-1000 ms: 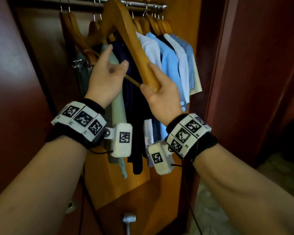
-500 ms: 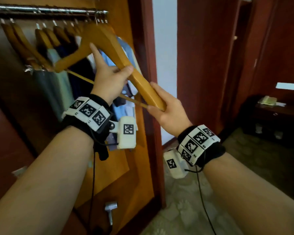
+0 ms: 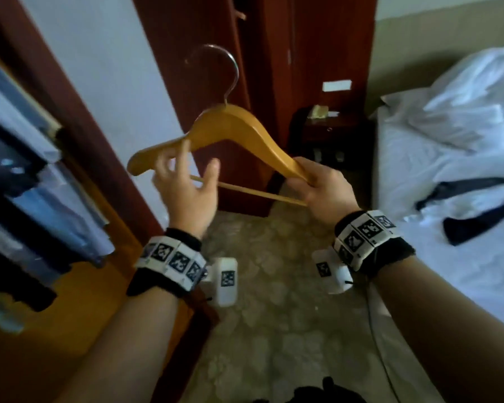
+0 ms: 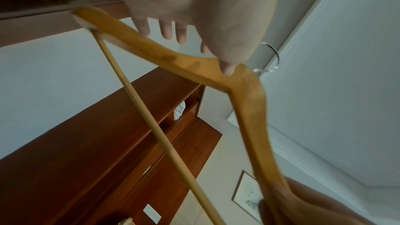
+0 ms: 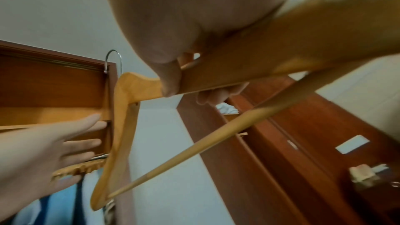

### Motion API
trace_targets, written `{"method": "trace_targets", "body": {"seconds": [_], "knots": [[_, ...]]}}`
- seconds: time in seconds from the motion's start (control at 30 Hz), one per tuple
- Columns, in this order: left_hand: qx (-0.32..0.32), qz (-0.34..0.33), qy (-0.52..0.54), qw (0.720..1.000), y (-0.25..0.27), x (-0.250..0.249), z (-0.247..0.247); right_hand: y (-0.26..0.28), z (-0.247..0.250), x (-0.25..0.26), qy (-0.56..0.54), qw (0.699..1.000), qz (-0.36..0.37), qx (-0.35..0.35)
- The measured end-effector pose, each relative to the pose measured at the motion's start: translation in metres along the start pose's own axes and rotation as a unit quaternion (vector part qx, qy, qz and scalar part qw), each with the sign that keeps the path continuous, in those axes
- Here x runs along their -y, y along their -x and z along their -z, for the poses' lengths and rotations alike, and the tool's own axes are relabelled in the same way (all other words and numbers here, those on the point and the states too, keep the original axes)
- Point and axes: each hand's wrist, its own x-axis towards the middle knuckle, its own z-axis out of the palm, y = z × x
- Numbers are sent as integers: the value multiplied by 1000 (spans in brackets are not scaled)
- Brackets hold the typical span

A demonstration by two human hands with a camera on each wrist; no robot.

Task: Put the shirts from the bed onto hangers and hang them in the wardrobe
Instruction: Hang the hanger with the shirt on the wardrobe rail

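The wooden hanger is up in front of me, bare, one of it, with one metal hook at the top and one thin crossbar below. My right hand has its fingers curled round the right shoulder end, thumb on the near face. My left hand has its fingers spread and nearly straight by the left arm of the hanger; from the left wrist the thumb tip touches the wood near the neck, and I grip nothing with it. No brand or writing shows on the hanger. I read only square black-and-white marker codes on my two wristbands, no words. On the bed to my right I count one dark shirt lying spread on the white sheet. In the wardrobe at my left hang blurred blue and dark shirts; I cannot count them.
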Motion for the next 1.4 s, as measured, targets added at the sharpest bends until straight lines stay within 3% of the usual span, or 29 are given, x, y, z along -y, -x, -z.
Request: {"method": "trace_targets", "body": {"seconds": [0.07,0.2,0.37,0.6,0.87,1.03,1.3,1.4], "knots": [[30,-34,-27,999,-14,-1,-18,1,14,-32,-5,1000,-20,-16],[161,-91,-43,982,-49,-9,-70,-4,28,-85,-5,998,-43,-46],[271,-124,13,955,-69,-17,-154,-22,37,-143,36,992,-99,-73],[304,-146,107,935,-73,-45,-273,-56,54,-211,94,973,-170,-124],[403,-249,199,858,-29,-136,-400,-53,122,-270,21,937,-243,-249],[460,-246,257,814,0,-200,-476,-41,187,-331,7,916,-266,-301],[497,-229,243,800,33,-326,-599,-49,315,-445,-9,908,-264,-324],[498,-215,229,808,36,-359,-635,-61,351,-477,-9,910,-261,-321]]}}
